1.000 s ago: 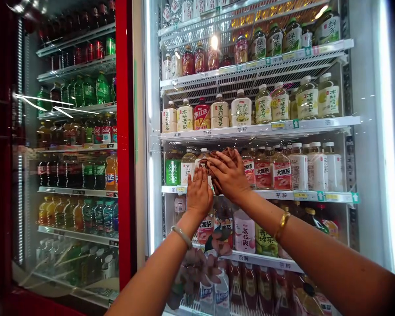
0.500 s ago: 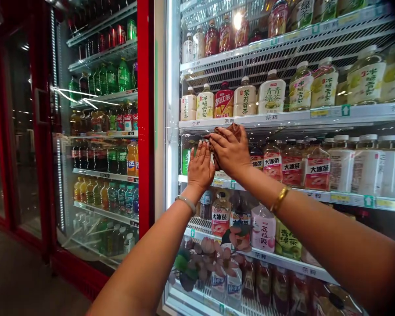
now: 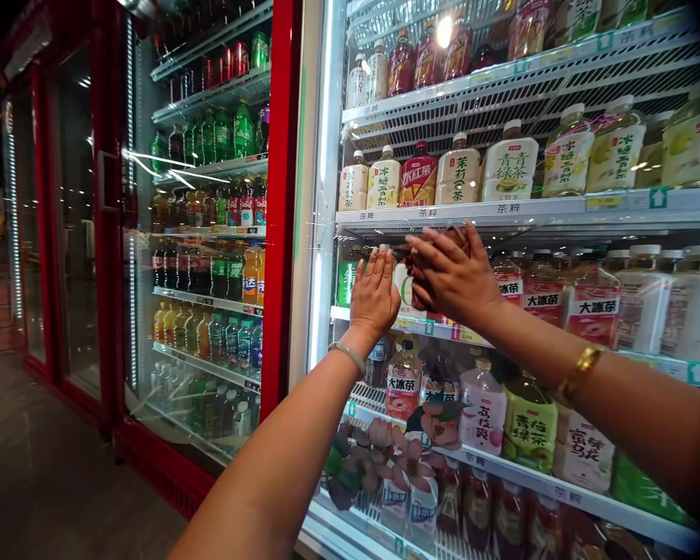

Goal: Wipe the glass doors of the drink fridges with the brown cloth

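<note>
My left hand (image 3: 376, 292) lies flat against the glass door (image 3: 327, 257) of a lit drinks fridge, its fingers stretched upward and nothing in it. To its right, my right hand (image 3: 458, 272) presses a crumpled brown cloth (image 3: 421, 292) to the same glass. Part of the cloth sticks out past the fingers and the rest is hidden under the palm. A pale bangle (image 3: 350, 358) circles my left wrist, and a gold bracelet (image 3: 583, 369) my right. Behind the glass, bottled drinks (image 3: 418, 175) stand in rows around both hands.
Flower decorations (image 3: 397, 459) show on the lower part of the door. Left of it a red-framed fridge (image 3: 283, 194) holds cans and bottles, and further red fridge doors (image 3: 82, 225) with a handle follow. Grey floor (image 3: 40, 467) lies at the lower left.
My right hand has slid right with the cloth, away from my left hand, opening a gap between them. My left hand stays near the same spot on the glass. The view has shifted left.
</note>
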Tool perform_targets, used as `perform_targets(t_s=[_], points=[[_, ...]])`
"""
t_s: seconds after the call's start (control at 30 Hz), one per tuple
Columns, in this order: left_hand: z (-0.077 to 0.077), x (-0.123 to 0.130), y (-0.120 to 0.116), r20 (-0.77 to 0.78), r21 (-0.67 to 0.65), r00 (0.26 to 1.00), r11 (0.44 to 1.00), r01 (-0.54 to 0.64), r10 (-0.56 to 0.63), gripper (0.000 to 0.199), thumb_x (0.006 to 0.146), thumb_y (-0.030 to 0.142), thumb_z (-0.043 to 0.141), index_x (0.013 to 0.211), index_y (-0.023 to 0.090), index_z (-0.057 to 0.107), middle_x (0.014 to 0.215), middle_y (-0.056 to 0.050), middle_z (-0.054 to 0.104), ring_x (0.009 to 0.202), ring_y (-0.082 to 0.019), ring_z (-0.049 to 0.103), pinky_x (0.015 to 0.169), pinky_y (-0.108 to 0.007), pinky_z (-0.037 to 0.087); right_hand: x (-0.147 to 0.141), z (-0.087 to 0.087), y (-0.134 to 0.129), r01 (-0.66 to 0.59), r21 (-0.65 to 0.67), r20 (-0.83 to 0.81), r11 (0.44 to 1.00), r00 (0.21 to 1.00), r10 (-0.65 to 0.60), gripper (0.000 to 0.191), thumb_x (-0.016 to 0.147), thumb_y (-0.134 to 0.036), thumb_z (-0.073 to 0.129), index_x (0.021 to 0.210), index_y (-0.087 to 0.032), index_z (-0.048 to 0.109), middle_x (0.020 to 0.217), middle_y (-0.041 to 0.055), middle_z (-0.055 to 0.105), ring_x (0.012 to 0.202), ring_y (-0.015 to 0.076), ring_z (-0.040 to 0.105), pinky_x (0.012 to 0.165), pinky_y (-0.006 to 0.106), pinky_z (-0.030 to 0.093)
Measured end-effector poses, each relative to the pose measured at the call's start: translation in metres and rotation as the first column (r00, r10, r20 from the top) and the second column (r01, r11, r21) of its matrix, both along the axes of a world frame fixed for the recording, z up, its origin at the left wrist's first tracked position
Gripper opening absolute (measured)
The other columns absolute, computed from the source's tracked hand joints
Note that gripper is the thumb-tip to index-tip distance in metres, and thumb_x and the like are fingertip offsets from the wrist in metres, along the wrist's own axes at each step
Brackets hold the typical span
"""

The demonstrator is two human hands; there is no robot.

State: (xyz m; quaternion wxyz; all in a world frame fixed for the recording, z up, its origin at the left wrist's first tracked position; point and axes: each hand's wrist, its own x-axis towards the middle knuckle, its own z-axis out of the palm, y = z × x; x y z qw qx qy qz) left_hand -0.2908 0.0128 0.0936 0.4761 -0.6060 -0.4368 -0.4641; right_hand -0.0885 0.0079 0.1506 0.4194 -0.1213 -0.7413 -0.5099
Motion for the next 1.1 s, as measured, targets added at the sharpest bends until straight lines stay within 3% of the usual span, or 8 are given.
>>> perform_targets(t_s=[0.07, 0.13, 0.33, 0.43, 0.6, 0.77, 0.93, 1.1], points=[[0.0, 0.0, 0.001, -0.003, 0.0, 1.0, 1.0, -0.004, 0.004, 0.065, 0.099, 0.019, 0.038, 0.163, 0.01, 0.028, 0.172, -0.013, 0.03, 0.163, -0.023, 0.017, 0.135, -0.049, 0.016, -0.016, 0.011, 0.003, -0.015, -0.015, -0.085, 1.0, 0.996, 0.013, 0.04, 0.102, -0.033, 0.052, 0.139, -0.021, 0.061, 0.157, 0.004, 0.055, 0.154, 0.028, 0.036, 0.131, 0.064, -0.001], [0.0, -0.001, 0.002, 0.0, 0.002, 1.0, 1.0, -0.002, 0.002, 0.063, 0.1, 0.019, 0.038, 0.162, 0.008, 0.03, 0.171, -0.014, 0.032, 0.163, -0.024, 0.019, 0.135, -0.049, 0.016, -0.028, 0.012, 0.004, -0.025, -0.029, -0.112, 0.999, 0.993, 0.022, 0.039, 0.104, -0.03, 0.048, 0.139, -0.022, 0.061, 0.147, 0.003, 0.063, 0.147, 0.0264, 0.044, 0.132, 0.06, 0.003], [-0.001, -0.002, 0.002, 0.016, 0.004, 1.0, 1.0, 0.027, -0.027, 0.064, 0.101, 0.021, 0.037, 0.164, 0.012, 0.026, 0.171, -0.013, 0.033, 0.163, -0.023, 0.019, 0.134, -0.051, 0.019, -0.008, -0.028, -0.004, 0.059, 0.117, 0.035, 0.991, 0.997, -0.064, 0.038, 0.101, -0.022, 0.052, 0.137, -0.03, 0.062, 0.125, -0.0013, 0.074, 0.127, 0.0227, 0.053, 0.123, 0.053, 0.018], [-0.001, -0.002, 0.001, -0.006, 0.019, 1.0, 0.999, 0.025, -0.025, 0.066, 0.101, 0.022, 0.039, 0.165, 0.012, 0.024, 0.171, -0.013, 0.033, 0.162, -0.025, 0.021, 0.134, -0.051, 0.02, 0.009, -0.034, -0.01, 0.114, 0.191, 0.098, 0.975, 0.986, -0.135, 0.04, 0.099, -0.02, 0.053, 0.137, -0.029, 0.062, 0.119, -0.0007, 0.075, 0.115, 0.0209, 0.054, 0.117, 0.05, 0.022], [-0.002, -0.001, 0.005, 0.013, 0.061, 0.999, 0.997, 0.039, -0.04, 0.066, 0.098, 0.018, 0.04, 0.163, 0.013, 0.03, 0.169, -0.013, 0.037, 0.161, -0.025, 0.026, 0.133, -0.052, 0.023, -0.007, -0.001, -0.022, 0.274, 0.117, 0.019, 0.955, 0.961, -0.278, 0.046, 0.103, -0.025, 0.046, 0.148, -0.03, 0.053, 0.109, 0.0045, 0.073, 0.098, 0.0233, 0.051, 0.1, 0.048, 0.024], [-0.003, -0.002, 0.009, 0.002, 0.073, 0.999, 0.997, 0.04, -0.04, 0.063, 0.094, 0.017, 0.044, 0.157, 0.009, 0.041, 0.164, -0.016, 0.045, 0.16, -0.026, 0.027, 0.134, -0.054, 0.023, -0.031, 0.031, -0.026, 0.348, 0.015, -0.01, 0.937, 0.937, -0.348, 0.047, 0.103, -0.03, 0.044, 0.148, -0.039, 0.051, 0.11, 0.0048, 0.067, 0.102, 0.0258, 0.046, 0.1, 0.049, 0.019], [-0.004, -0.001, 0.008, -0.003, 0.073, 0.999, 0.996, 0.045, -0.045, 0.066, 0.096, 0.017, 0.042, 0.161, 0.008, 0.033, 0.169, -0.016, 0.036, 0.162, -0.025, 0.023, 0.134, -0.053, 0.022, -0.029, 0.032, -0.019, 0.321, 0.015, 0.053, 0.947, 0.945, -0.321, 0.04, 0.102, -0.029, 0.045, 0.138, -0.037, 0.059, 0.115, 0.005, 0.065, 0.107, 0.0257, 0.042, 0.104, 0.051, 0.018], [-0.003, -0.001, 0.007, 0.004, 0.055, 0.999, 0.998, 0.033, -0.033, 0.065, 0.097, 0.018, 0.042, 0.16, 0.006, 0.033, 0.169, -0.016, 0.035, 0.162, -0.026, 0.022, 0.134, -0.052, 0.022, -0.033, 0.03, -0.024, 0.358, -0.042, 0.031, 0.933, 0.934, -0.357, 0.044, 0.102, -0.025, 0.039, 0.14, -0.038, 0.058, 0.118, 0.0066, 0.062, 0.111, 0.0276, 0.043, 0.105, 0.054, 0.018]])
